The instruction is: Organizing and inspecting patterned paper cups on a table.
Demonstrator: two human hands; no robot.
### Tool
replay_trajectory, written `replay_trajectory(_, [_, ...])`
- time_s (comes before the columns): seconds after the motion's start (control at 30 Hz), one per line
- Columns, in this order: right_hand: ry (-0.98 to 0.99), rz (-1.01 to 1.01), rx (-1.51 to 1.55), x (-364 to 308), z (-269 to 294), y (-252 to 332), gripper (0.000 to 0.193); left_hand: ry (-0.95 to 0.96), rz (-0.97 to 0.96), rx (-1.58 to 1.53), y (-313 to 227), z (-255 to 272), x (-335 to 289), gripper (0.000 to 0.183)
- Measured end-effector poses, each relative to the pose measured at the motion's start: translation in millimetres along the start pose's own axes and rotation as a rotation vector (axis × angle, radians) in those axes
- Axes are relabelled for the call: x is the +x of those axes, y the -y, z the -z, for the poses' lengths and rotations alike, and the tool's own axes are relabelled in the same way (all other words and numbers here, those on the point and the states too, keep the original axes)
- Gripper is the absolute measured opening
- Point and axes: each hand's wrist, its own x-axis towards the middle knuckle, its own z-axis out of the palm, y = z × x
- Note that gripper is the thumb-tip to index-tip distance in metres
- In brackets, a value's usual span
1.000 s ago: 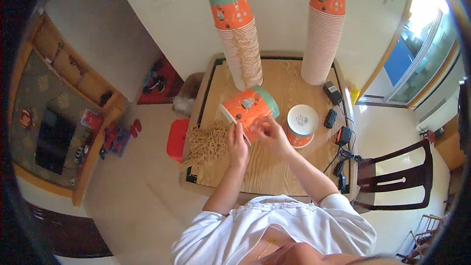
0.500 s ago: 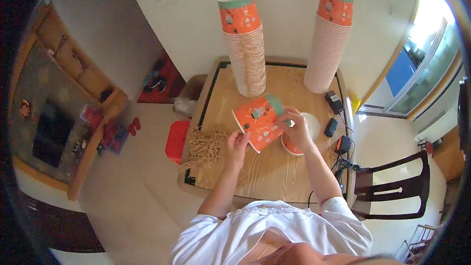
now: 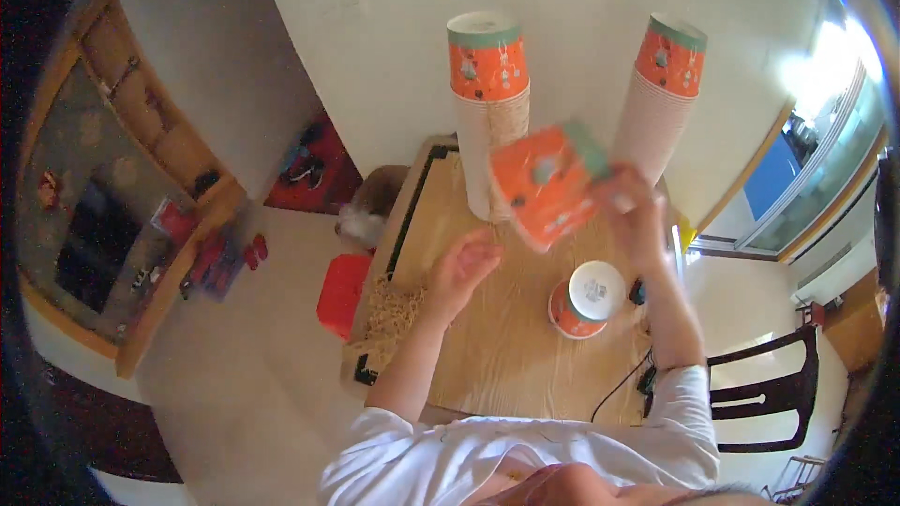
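Observation:
My right hand (image 3: 633,214) grips an orange paper tub (image 3: 542,189) by its green-banded end and holds it tilted above the table; motion blurs it. To the left of the tub, my left hand (image 3: 463,270) is off it, fingers apart and nothing in them. Another orange tub (image 3: 574,326) stands upside down on the table, its white base (image 3: 597,290) facing up. Beyond my hands rise two tall stacks of upturned tubs, the left stack (image 3: 488,70) partly hidden by the held tub and the right stack (image 3: 671,70) by my right hand.
A pile of straw-coloured strips (image 3: 392,319) lies at the left side of the wooden table (image 3: 497,370). Black cables (image 3: 647,377) run along its right edge, near a dark chair (image 3: 764,400). A red stool (image 3: 341,295) and a bin (image 3: 380,197) stand left of the table.
The tub has gone up and to the right in my right hand. My left hand has let go of it. The whole view has shifted, and the upside-down tub now shows fully.

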Motion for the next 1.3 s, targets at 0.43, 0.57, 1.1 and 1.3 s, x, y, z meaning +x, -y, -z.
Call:
replay_trajectory(0.43, [0.355, 1.111, -1.106, 268.6, -89.6, 44.3, 0.018, -0.212, -0.893, 1.180, 21.0, 20.3, 227.3, 0.039])
replay_trajectory(0.57, [0.430, 1.156, -1.116, 280.4, -102.1, 12.7, 0.016, -0.166, -0.874, 1.248, 44.9, 31.4, 246.8, 0.042])
replay_trajectory(1.1, [0.601, 1.028, -1.063, 287.8, -102.3, -21.2, 0.020, -0.167, -1.011, 1.256, 50.8, 40.5, 255.6, 0.047])
replay_trajectory(1.3, [0.594, 0.957, -1.109, 280.9, -105.3, -26.2, 0.019, -0.138, -1.029, 1.106, 49.5, 46.7, 260.6, 0.037])
